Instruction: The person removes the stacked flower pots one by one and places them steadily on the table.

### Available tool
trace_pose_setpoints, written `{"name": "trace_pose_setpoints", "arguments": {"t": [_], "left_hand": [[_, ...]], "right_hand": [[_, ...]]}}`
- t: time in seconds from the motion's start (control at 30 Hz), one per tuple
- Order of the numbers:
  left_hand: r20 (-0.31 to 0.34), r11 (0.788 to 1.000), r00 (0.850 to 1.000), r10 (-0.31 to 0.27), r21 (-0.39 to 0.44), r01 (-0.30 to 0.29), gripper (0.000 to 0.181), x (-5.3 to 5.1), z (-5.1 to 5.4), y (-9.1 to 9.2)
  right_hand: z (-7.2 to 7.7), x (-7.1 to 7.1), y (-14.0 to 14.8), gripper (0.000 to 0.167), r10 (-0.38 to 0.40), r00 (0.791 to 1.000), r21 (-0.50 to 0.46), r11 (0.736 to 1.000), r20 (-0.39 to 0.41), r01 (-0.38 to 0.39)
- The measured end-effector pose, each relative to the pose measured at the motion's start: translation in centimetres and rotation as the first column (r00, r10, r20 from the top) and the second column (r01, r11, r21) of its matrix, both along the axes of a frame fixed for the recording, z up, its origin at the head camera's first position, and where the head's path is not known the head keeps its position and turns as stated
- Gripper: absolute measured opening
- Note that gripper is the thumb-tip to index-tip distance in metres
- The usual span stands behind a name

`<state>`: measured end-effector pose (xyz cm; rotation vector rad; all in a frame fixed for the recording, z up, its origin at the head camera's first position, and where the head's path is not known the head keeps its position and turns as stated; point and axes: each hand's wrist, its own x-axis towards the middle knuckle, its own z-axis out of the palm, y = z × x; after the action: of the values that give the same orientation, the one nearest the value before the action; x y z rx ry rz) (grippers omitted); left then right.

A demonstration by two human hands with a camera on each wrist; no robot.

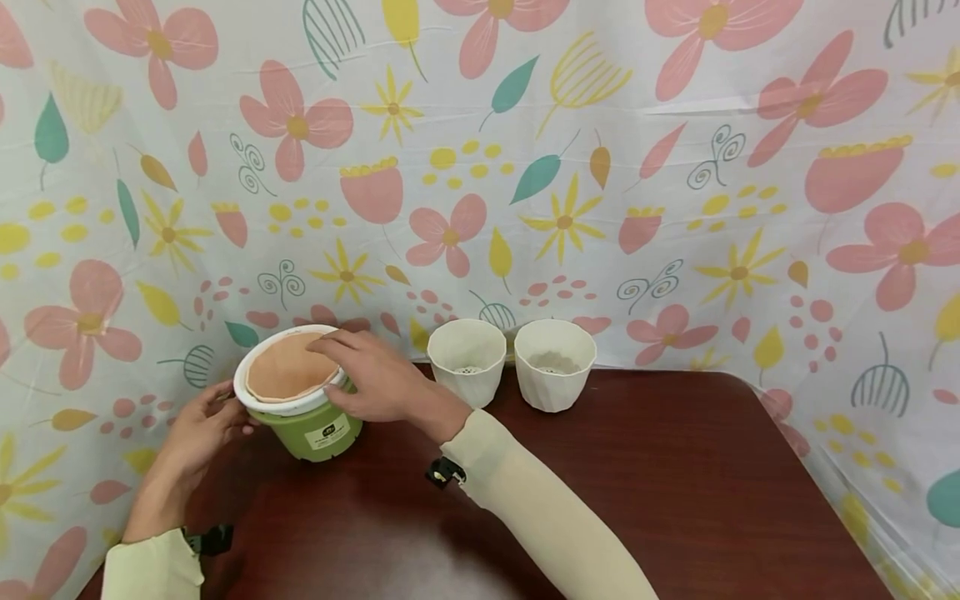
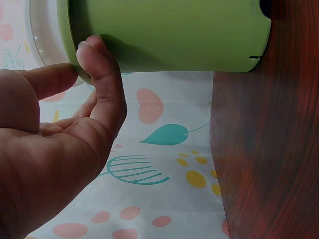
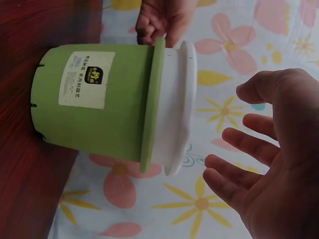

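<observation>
A green flowerpot (image 1: pixel 288 435) with a paper label (image 3: pixel 87 79) stands upright at the table's left. Nested in it is a white pot (image 3: pixel 172 99), its rim raised above the green one. An orange-brown pot (image 1: pixel 288 367) sits inside the white pot. At the left side, my left hand (image 1: pixel 197 437) pinches the green rim between thumb and finger, as the left wrist view shows. My right hand (image 1: pixel 382 379) hovers by the right side of the rims. Its fingers are spread and loosely bent, apart from the pots in the right wrist view, holding nothing.
Two white faceted pots (image 1: pixel 468 362) with drainage holes stand side by side at the table's back edge, right of the stack. The dark red-brown wooden table (image 1: pixel 675 483) meets a flower-patterned cloth (image 1: pixel 480 167) behind and at the sides.
</observation>
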<state>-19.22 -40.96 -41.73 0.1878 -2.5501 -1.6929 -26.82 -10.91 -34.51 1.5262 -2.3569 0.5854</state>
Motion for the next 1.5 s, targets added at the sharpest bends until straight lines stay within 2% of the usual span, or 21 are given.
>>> {"name": "trace_pose_setpoints", "arguments": {"t": [0.17, 0.37, 0.53, 0.67, 0.83, 1.07, 1.5], "left_hand": [[0.010, 1.000, 1.000, -0.001, 0.003, 0.001, 0.071, 0.2, -0.1, -0.3], [0.000, 1.000, 1.000, -0.001, 0.020, 0.001, 0.073, -0.1, -0.1, -0.2], [-0.003, 1.000, 1.000, 0.009, 0.013, -0.009, 0.075, -0.2, 0.2, 0.0], [0.007, 1.000, 1.000, 0.011, 0.009, -0.011, 0.073, -0.5, 0.3, 0.3], [0.001, 1.000, 1.000, 0.003, 0.022, -0.003, 0.070, -0.7, 0.2, 0.4], [0.010, 1.000, 1.000, 0.014, 0.023, -0.014, 0.070, -0.2, 0.0, -0.1], [0.022, 1.000, 1.000, 0.021, 0.011, -0.021, 0.071, -0.3, 0.0, 0.0]], "right_hand": [[-0.4, 0.1, -0.9, 0.059, -0.014, 1.000, 0.062, 0.998, 0.008, 0.014], [-0.9, 0.1, -1.5, 0.063, -0.051, 0.999, 0.129, 0.990, -0.003, 0.051], [-1.5, -0.2, -1.9, 0.058, -0.068, 0.996, 0.169, 0.983, -0.056, 0.077], [-1.7, -0.2, -1.7, 0.050, -0.093, 0.994, 0.196, 0.975, -0.060, 0.103], [-1.8, 0.0, -1.5, 0.032, -0.148, 0.988, 0.177, 0.972, -0.032, 0.152], [-2.3, 0.2, -2.2, 0.028, -0.204, 0.979, 0.139, 0.970, 0.010, 0.200], [-2.7, 0.1, -2.8, 0.025, -0.277, 0.957, 0.104, 0.953, -0.082, 0.285]]}}
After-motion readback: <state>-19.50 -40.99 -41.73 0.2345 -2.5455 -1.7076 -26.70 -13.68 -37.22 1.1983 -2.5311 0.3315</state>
